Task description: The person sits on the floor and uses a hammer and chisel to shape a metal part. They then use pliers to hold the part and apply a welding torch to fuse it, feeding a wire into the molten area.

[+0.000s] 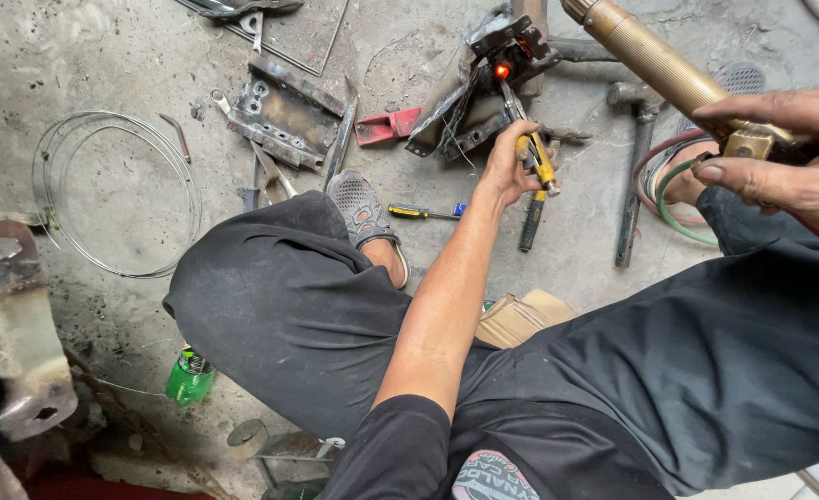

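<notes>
Pliers (536, 157), yellow-handled, gripped in closed left hand (506, 167), jaws at glowing spot (501, 70) on metal bracket (483, 93) on floor. Right hand (789, 157) wrapped around brass torch (655, 60). Judgement: keep pliers steady, flame off fingers, hoses (668, 185).

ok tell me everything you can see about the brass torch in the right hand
The brass torch is a long golden-brown metal tube with a finely ribbed barrel and a smooth darker collar near its far end, which runs out of the top of the frame. It slants from upper left down to the right, held in the air above the concrete floor. Its near end widens into a blocky brass fitting gripped by the right hand, with red and green hoses looping just below. It looks worn but intact.
</notes>
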The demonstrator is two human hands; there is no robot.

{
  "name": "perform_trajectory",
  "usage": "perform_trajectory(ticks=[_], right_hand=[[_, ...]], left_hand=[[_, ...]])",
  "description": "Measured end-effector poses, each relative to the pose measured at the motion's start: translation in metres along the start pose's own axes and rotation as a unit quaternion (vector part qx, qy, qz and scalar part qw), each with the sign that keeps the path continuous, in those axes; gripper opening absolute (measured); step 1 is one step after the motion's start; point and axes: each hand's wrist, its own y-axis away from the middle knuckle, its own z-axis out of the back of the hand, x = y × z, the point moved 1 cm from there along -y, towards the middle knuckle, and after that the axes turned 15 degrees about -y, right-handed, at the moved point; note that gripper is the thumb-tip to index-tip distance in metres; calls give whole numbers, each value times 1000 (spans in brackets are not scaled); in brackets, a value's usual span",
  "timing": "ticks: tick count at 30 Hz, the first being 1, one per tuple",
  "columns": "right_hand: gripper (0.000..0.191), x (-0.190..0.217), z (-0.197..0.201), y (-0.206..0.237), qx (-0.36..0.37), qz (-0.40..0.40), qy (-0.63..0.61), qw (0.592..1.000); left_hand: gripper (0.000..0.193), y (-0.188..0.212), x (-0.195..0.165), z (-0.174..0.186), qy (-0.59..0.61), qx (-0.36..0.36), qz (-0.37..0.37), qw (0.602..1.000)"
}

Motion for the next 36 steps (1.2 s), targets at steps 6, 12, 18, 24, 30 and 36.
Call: perform_trajectory(ticks=[6,12,18,24,30,36], right_hand=[[53,0,1,3,-4,-2,-14,1000],[54,-7,4,4,2,-13,-72,997],[55,-5,5,5,-4,3,-22,1000],[51,9,11,10,-19,28,44,998],[53,18,18,22,-34,101,11,994],[60,-25,34,20,-6,117,67,991]], left_hand=[[68,6,-6,8,140,151,-9,979],[75,13,-5,2,155,157,-8,975],[86,30,10,-10,104,145,-36,983],[84,30,34,-11,-60,117,62,989],[98,30,89,-20,-537,-128,-49,832],[59,48,84,-2,-638,-279,-50,716]])
